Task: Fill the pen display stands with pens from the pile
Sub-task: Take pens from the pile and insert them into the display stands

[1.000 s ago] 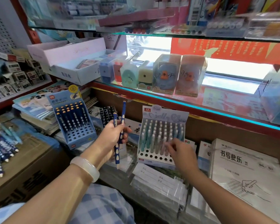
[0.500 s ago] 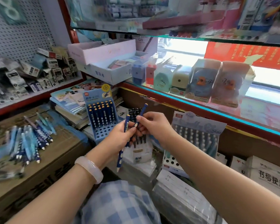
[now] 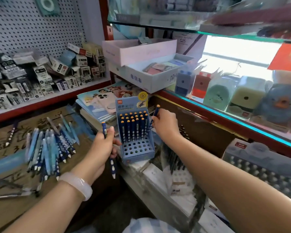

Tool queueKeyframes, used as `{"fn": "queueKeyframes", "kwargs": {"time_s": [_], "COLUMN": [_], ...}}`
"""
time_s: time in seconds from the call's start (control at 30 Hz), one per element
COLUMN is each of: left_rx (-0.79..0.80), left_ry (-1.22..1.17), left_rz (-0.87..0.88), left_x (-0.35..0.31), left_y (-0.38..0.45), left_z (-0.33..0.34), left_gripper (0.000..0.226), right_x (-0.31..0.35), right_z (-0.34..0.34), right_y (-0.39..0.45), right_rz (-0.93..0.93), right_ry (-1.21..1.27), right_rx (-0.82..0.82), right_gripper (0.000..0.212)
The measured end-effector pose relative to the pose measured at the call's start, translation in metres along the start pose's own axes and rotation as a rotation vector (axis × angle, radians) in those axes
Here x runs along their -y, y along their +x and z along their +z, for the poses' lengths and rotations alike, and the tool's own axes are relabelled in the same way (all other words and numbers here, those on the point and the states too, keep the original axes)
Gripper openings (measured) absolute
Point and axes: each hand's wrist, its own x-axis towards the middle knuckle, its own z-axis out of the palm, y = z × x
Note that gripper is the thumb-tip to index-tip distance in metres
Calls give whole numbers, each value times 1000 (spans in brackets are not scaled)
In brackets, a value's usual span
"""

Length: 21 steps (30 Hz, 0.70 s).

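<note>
Head view: the right hand (image 3: 165,125) pinches a dark blue pen (image 3: 154,115) at the right edge of the blue display stand (image 3: 134,132), tip seemingly in a hole, though blur hides it. The left hand (image 3: 102,147) curls around another pen (image 3: 107,148) just left of the stand, with the pile (image 3: 49,148) lying on the cardboard further left.

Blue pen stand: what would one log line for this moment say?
right hand: holds pen at blue stand | left hand: holds spare pen | front holes empty | pile remains

Your right hand (image 3: 165,126) now leaves the white stand and holds one pen (image 3: 154,117) at the blue stand's (image 3: 135,132) right edge; your left hand (image 3: 102,147) keeps just one pen (image 3: 108,148).
</note>
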Motion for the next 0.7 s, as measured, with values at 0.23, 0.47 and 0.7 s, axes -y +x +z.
{"fn": "queueKeyframes", "kwargs": {"time_s": [0.23, 0.47, 0.7], "left_rx": [-4, -21, -3], "left_ry": [-236, -211, -161], "left_rz": [-14, -2, -3], "left_x": [-1, 4, 12], "left_y": [26, 26, 26], "left_z": [1, 2, -3], "left_gripper": [17, 21, 20], "right_x": [-9, -17, -25], "right_z": [28, 46, 57], "right_y": [22, 30, 29], "right_rz": [-3, -24, 41], "right_ry": [-257, -229, -443], "right_rx": [120, 112, 131], "right_gripper": [11, 16, 23]}}
